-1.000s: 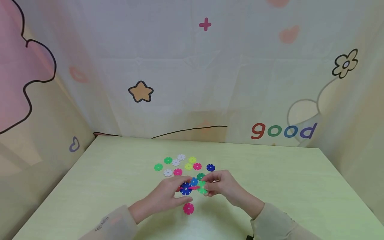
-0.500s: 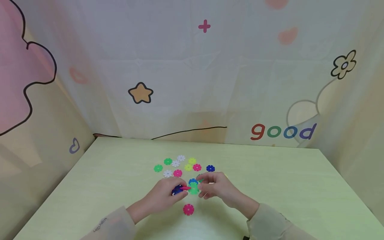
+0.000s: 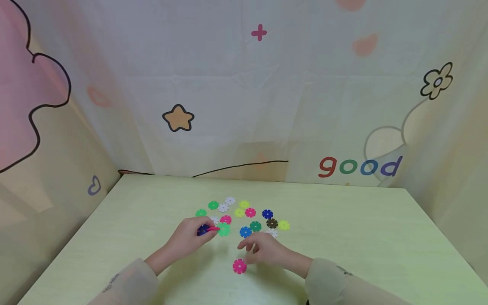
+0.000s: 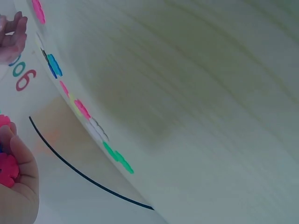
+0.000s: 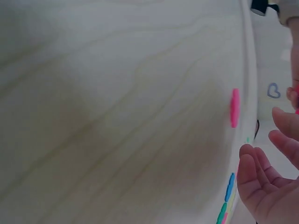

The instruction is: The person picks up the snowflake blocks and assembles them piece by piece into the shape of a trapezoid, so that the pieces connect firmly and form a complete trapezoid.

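My left hand (image 3: 187, 237) pinches a joined cluster of notched plastic discs above the table's left-centre. A dark blue disc (image 3: 203, 230), a pink disc seen edge-on (image 3: 212, 229) and a light green disc (image 3: 223, 229) show in it; fingers hide the rest. In the left wrist view, more pink (image 4: 8, 169) shows inside the hand. My right hand (image 3: 267, 250) hovers with fingers loosely bent and holds nothing. Just below its fingertips in the head view, a single pink disc (image 3: 239, 266) lies on the table.
Several loose discs lie in a scattered group at mid-table, among them a blue disc (image 3: 245, 231), a brown disc (image 3: 272, 223) and a yellow disc (image 3: 284, 225). Printed cloth (image 3: 213, 84) hangs behind and beside the pale table (image 3: 362, 237).
The light green disc has left my right fingers and stays on the cluster. My left hand has carried the cluster left; the right hand has come down, nearer the single pink disc.
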{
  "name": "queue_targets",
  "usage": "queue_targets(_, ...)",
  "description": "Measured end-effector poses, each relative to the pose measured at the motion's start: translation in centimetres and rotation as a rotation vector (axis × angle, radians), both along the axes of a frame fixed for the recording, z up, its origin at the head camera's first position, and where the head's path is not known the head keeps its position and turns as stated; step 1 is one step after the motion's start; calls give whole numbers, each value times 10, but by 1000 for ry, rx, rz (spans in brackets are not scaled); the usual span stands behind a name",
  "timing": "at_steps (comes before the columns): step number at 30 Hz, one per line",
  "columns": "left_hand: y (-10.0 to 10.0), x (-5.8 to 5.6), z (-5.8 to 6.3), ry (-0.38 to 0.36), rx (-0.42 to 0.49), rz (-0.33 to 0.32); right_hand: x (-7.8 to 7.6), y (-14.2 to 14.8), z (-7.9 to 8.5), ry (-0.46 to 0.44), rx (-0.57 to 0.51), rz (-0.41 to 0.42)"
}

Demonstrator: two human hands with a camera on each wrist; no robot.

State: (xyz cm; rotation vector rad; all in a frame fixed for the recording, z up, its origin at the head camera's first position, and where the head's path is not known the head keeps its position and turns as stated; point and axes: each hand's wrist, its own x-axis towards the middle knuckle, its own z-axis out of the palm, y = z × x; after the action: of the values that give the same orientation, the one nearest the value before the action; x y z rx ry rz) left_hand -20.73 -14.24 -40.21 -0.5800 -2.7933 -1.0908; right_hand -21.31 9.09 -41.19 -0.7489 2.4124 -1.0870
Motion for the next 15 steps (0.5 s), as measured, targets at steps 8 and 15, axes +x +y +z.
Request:
queue_targets(8,-2,-2,-4,-42,-16,1,1,-7,-9,92,172,95)
queue_targets(15,-2,-3,-5,-50,-46,-8,3,-12,-9,163,261,141)
